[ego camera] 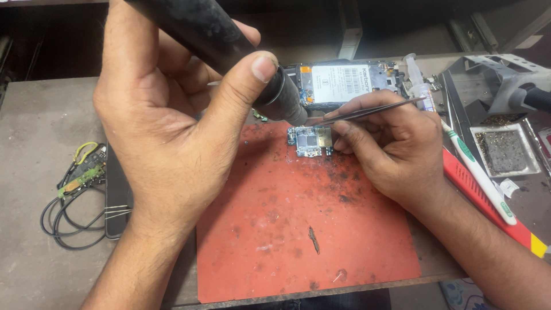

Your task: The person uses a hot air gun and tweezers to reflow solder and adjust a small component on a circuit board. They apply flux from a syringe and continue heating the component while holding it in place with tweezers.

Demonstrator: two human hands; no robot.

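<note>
The left hand (166,126) grips one thick black heat tool (229,46), fingers wrapped around the barrel and the thumb pressed along its side, with the nozzle angled down toward one small circuit board (309,141). The board lies flat at the upper edge of one red work mat (298,229), just beside the fingertips of the right hand (390,149). The right hand pinches one pair of slim metal tweezers (367,112) between thumb and forefinger, the remaining fingers curled under and resting on the mat; the tweezer tips sit above the board, but whether they touch it cannot be told. In judgement, the board is light, thin and rigid, yet fragile: its populated face should not be pressed, so a hold by the bare edges is soundest, and it would slide readily on the mat if nudged. The heat tool looks bulky and calls for a full-hand grip well back from the nozzle. Behind the mat lies one opened phone chassis (344,83). To the right rest one white-and-green toothbrush (476,172) and one small metal tray (505,150). To the left lies one bundle of black cable (66,215) with clips.
</note>
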